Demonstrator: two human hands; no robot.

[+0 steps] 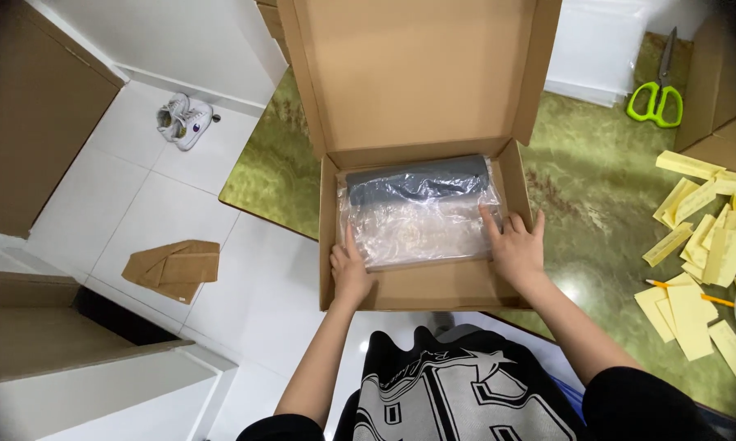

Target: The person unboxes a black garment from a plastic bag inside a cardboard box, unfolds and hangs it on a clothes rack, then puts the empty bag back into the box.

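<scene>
An open cardboard box (421, 155) sat on the green marbled tabletop (597, 188) with its lid standing up, and inside it lay a clear plastic bag (417, 212) holding a folded grey garment (417, 175). The left hand (350, 273) rested with fingers spread flat on the bag's near left corner, while the right hand (517, 245) pressed open-palmed against its right edge, neither one gripping anything. Green-handled scissors (655, 102) and scattered yellow paper slips (703, 245) lay well apart to the right.
</scene>
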